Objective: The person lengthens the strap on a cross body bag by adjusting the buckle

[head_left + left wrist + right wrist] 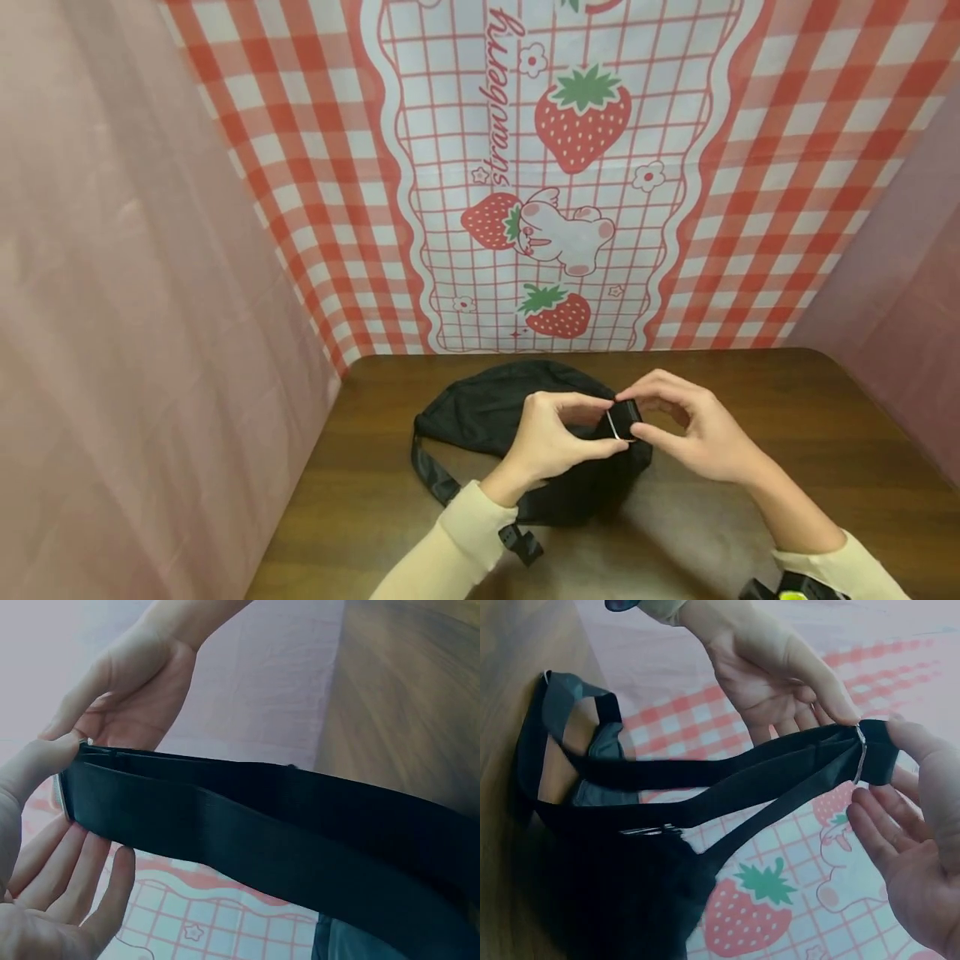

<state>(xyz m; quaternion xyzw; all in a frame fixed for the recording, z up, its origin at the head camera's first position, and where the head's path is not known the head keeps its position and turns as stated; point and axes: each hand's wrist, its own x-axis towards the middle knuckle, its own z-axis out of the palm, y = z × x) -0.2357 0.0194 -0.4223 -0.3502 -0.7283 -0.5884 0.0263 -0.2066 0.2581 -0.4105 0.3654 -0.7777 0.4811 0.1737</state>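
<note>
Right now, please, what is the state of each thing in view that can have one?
Black webbing strap: raised, looped.
Metal slide buckle: threaded on the strap.
Left hand: pinching the buckle.
Right hand: pinching the strap's loop.
Black fabric bag: on wooden table; open or closed unclear.
Strawberry-print cloth: hanging.

The place looks like a small curtained-off booth, shown by plain pale-pink fabric hangings (150, 333) at both sides, a red-and-white checked, strawberry-printed cloth (555, 175) behind, and a brown wood-grain tabletop (352, 475).
</note>
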